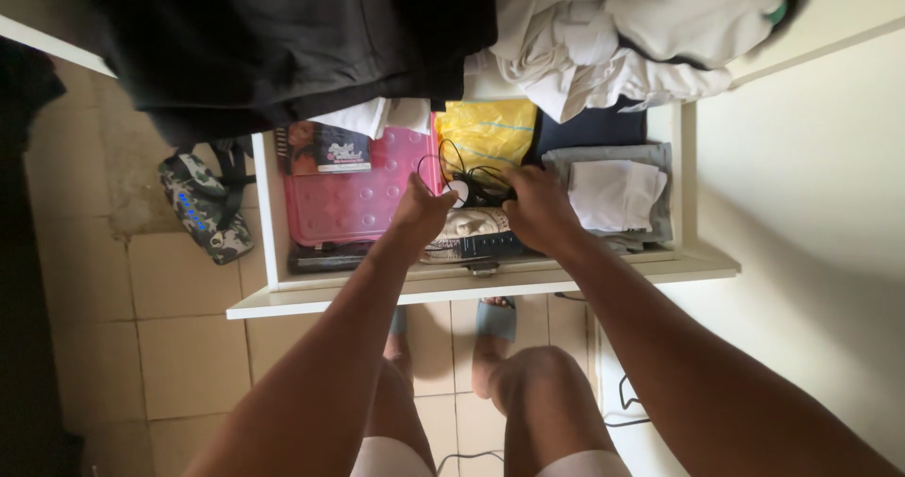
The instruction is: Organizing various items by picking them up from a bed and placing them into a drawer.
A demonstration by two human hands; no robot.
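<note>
Both your hands are in the open drawer. Your left hand has its fingers pinched narrow on the black cable; your right hand is curled over the same tangle, but I can't tell if it's gripping. The cable sits mid-drawer, at 12 o'clock from your hands, on a printed flat item (maybe a booklet, hard to tell). It's thin, black, looped loosely, with a small white oval piece on it. A likely risk: the loops snag on each other or on the yellow bag at 12 o'clock, so a hard pull could knot them. The pink bumpy pad is at 9 o'clock, folded white cloth at 3 o'clock.
</note>
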